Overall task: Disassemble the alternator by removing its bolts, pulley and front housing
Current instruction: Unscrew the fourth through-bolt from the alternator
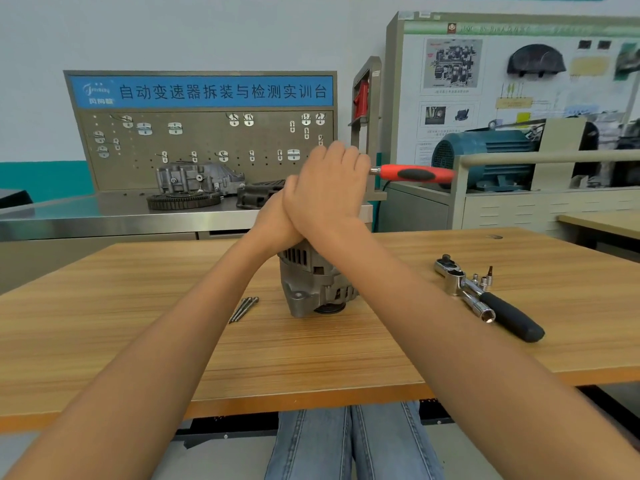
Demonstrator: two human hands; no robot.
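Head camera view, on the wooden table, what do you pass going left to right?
Loose bolts → alternator → ratchet wrench with small sockets beside it.

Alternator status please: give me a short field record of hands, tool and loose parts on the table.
alternator: stands on the wooden table, pulley end down
right hand: on top, covering the head end of the red-handled tool
left hand: under the right hand, on the alternator top; its grip is hidden
long bolts: out, lying left of the alternator
ratchet: lying right, with sockets
pulley: not yet removed
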